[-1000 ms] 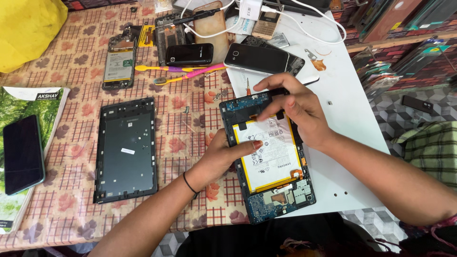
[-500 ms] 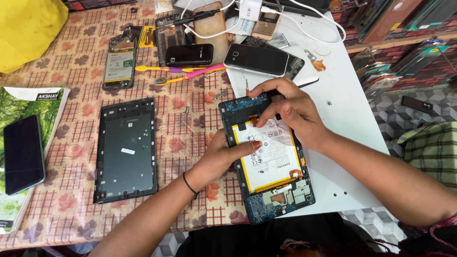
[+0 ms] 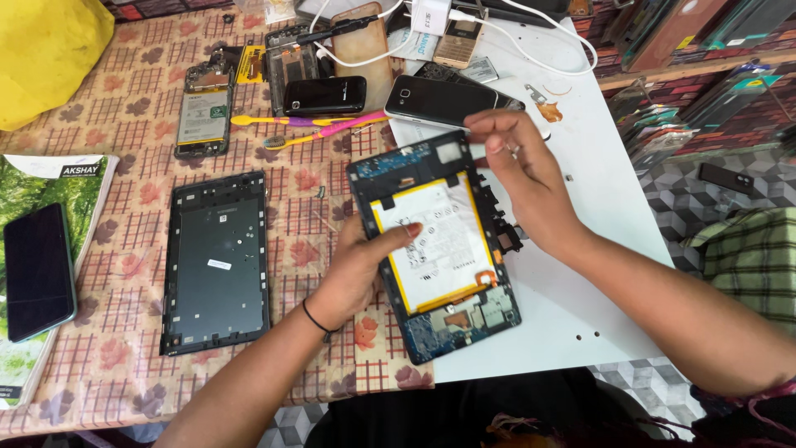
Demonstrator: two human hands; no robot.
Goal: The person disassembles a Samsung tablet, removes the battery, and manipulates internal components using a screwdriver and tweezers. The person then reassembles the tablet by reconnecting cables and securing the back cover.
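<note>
An opened tablet (image 3: 435,249) lies face down at the table's middle, its white and yellow battery (image 3: 439,241) and blue circuit boards exposed. My left hand (image 3: 365,261) grips the tablet's left edge, thumb pressed on the battery. My right hand (image 3: 522,178) hovers over the tablet's upper right corner, fingertips pinched together; whether something small sits between them I cannot tell. The tablet's dark back cover (image 3: 217,259) lies apart to the left on the patterned cloth.
Several phones and phone parts (image 3: 323,95) lie at the back, with two toothbrushes (image 3: 307,124) and white cables. A dark phone (image 3: 37,270) rests on a green book at the left. A yellow bag (image 3: 46,54) sits at the back left. A white board (image 3: 580,274) lies under the tablet.
My right hand has lifted off the tablet's top edge and now hovers with fingertips pinched. The tablet has tilted slightly; my left thumb stays on the battery.
</note>
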